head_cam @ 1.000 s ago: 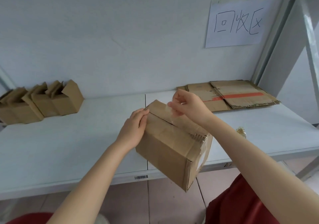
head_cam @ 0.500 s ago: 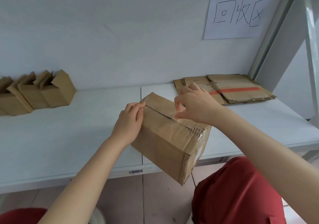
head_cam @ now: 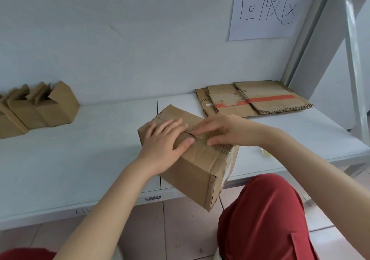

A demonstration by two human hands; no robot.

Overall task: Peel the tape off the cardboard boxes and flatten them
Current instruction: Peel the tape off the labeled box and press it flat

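At the front edge of the table point(head_cam: 80, 159), a cardboard box point(head_cam: 192, 169) sits tilted.
The left hand point(head_cam: 166, 141) lies flat on top, fingers slightly spread; the right hand point(head_cam: 226, 131) touches the seam with straight, spread fingers.

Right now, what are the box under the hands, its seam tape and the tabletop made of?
Box: corrugated cardboard, matte brown; fluting shows along its torn top edge. Tape: probably thin clear plastic film, glossy, with a wrinkled sheen over the seam. Tabletop: smooth white, faintly satin; painted metal or laminate, cannot tell which.
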